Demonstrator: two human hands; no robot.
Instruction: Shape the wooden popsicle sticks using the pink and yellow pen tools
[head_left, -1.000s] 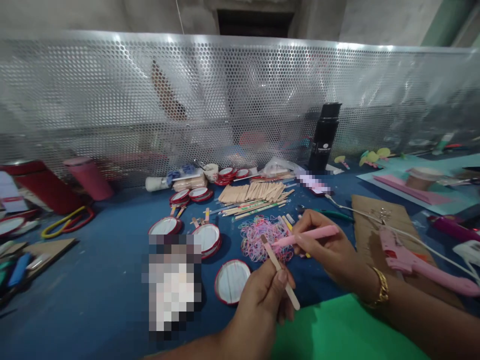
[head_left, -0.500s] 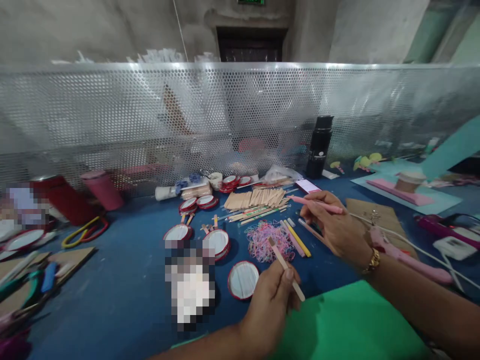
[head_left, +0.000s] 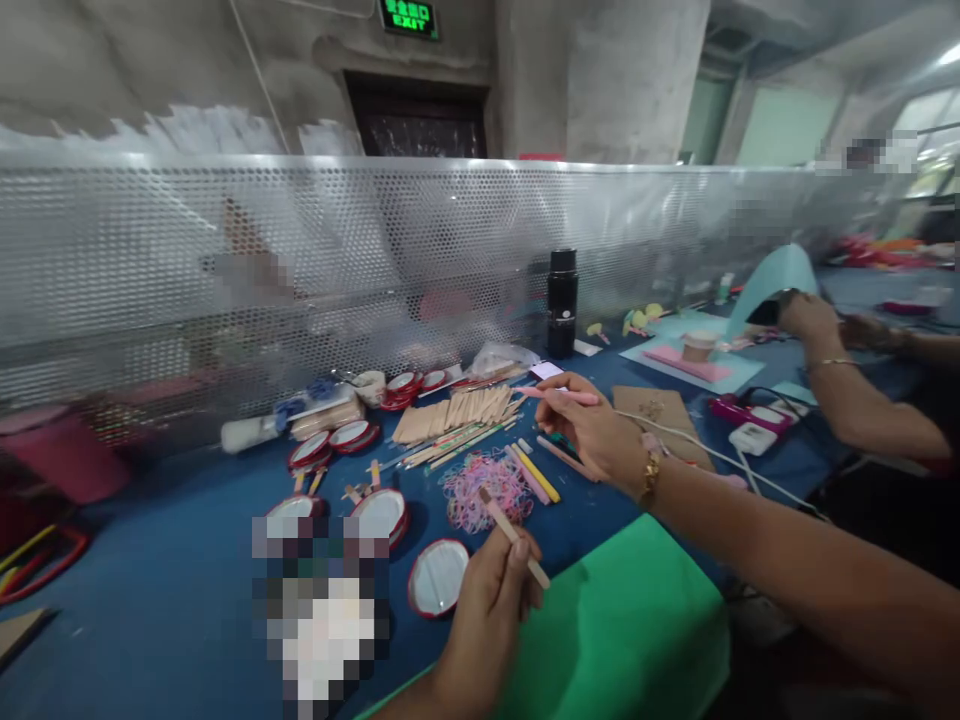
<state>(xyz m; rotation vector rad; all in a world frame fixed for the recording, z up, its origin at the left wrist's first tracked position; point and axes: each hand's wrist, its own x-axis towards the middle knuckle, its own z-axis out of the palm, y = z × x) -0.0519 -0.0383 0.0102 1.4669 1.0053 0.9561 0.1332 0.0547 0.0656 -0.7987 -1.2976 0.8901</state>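
Observation:
My left hand (head_left: 491,590) pinches a flat wooden stick (head_left: 517,545) whose upper tip is brown, above the front of the blue table. In my right hand (head_left: 589,425) is a slim pink tool (head_left: 561,394), its point facing left. Between and beyond the hands lies a tangle of pink and purple bands (head_left: 487,490), with yellow and pink sticks (head_left: 541,474) beside it. A round white disc with a red rim (head_left: 439,578) rests just left of my left hand. Farther back is a spread of wooden sticks (head_left: 454,414).
Green sheet (head_left: 622,620) at the front edge; black bottle (head_left: 562,305) before the perforated metal screen (head_left: 315,230). More red-rimmed discs (head_left: 381,517) lie left. White cables (head_left: 697,440) run right. Another person's hands (head_left: 810,320) hold a light blue sheet at the right.
The view has swung right, so the table items appear farther left and the other person's hands show. Both my hands keep their stick and pink tool.

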